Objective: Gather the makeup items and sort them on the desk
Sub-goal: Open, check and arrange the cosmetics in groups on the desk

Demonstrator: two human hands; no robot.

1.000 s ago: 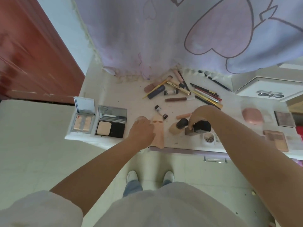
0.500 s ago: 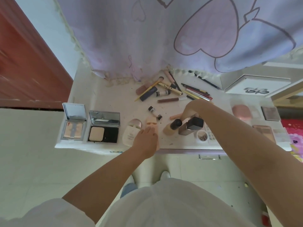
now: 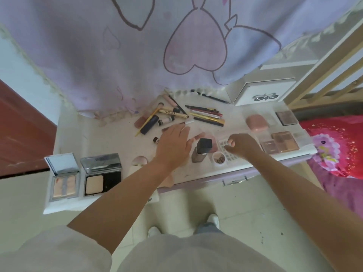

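Note:
Makeup lies spread over the white desk (image 3: 110,134). My left hand (image 3: 173,147) hovers flat with straight, spread fingers over the desk's middle, its fingertips by a brown lip tube (image 3: 167,128). A black-capped foundation bottle (image 3: 202,151) stands just right of it, untouched. My right hand (image 3: 242,147) is curled above a clear sample tray (image 3: 224,147), with nothing visible in it. Pencils (image 3: 206,115) and brushes (image 3: 151,122) are heaped at the back. Two open compacts (image 3: 64,179) (image 3: 102,177) sit at the front left.
A pink case (image 3: 256,122) and eyeshadow palettes (image 3: 284,144) (image 3: 286,117) lie at the right. A small round jar (image 3: 219,159) is beside the foundation bottle. A white box (image 3: 263,91) stands at the back right, under a hanging curtain (image 3: 176,46). A drawer handle (image 3: 234,180) sticks out below the front edge.
My right hand let go of the black-capped bottle and drew away to the right. My left hand left the front edge and moved up over the desk's middle.

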